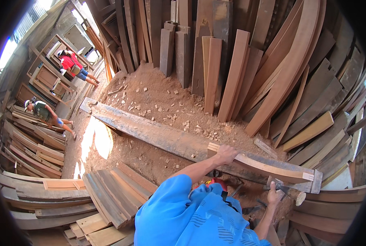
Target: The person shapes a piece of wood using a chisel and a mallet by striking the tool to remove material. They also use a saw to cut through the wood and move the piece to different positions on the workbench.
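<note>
A curved wooden board [269,167] lies along the long plank bench [166,134], with notched cuts at both its ends. Near the board's left end, my left hand [227,155] is closed over it. My right hand [275,194], lower and nearer to me, grips a mallet-like tool [294,193] beside the board's right end. A pale round wooden face shows at one end of this tool, and a dark part sticks up by my thumb. My fingers partly hide its handle.
Boards [213,76] lean in rows along the far and right sides. Sawdust and wood chips [150,102] cover the ground beyond the bench. Stacked boards [113,190] lie at my left. Two people, one in red [71,64], one in dark green [43,112], are far left.
</note>
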Demonstrator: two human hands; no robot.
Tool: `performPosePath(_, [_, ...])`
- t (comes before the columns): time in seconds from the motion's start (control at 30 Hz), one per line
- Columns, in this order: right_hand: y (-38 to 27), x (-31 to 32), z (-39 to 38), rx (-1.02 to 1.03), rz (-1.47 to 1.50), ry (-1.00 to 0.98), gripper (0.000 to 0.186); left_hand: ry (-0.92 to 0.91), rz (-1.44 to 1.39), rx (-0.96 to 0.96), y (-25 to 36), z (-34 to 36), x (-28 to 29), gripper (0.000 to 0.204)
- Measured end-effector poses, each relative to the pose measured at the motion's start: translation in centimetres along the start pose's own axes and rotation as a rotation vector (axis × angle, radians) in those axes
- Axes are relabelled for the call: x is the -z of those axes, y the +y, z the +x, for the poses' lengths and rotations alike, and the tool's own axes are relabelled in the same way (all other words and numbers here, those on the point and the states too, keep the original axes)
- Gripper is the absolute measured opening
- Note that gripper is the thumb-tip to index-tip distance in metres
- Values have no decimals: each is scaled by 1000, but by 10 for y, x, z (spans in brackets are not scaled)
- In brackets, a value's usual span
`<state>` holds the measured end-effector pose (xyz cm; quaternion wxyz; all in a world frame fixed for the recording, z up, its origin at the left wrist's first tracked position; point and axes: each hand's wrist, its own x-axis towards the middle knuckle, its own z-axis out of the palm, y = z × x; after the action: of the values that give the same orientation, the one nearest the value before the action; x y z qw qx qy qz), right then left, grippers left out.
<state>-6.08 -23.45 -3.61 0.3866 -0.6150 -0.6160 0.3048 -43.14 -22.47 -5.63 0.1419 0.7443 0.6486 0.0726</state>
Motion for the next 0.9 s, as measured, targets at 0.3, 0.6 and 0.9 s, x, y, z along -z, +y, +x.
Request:
performPosePath(0.3, [51,10,-11,-66,399,189,24,-80,13,9,3,-12,17,37])
performPosePath(0.6, [-39,20,8,-329,-217,-8,43,-136,-9,21,-29,19,0,48])
performPosePath(0.9, [-5,47,-21,-268,-87,121,12,-455,156,73,-53,116,23,83])
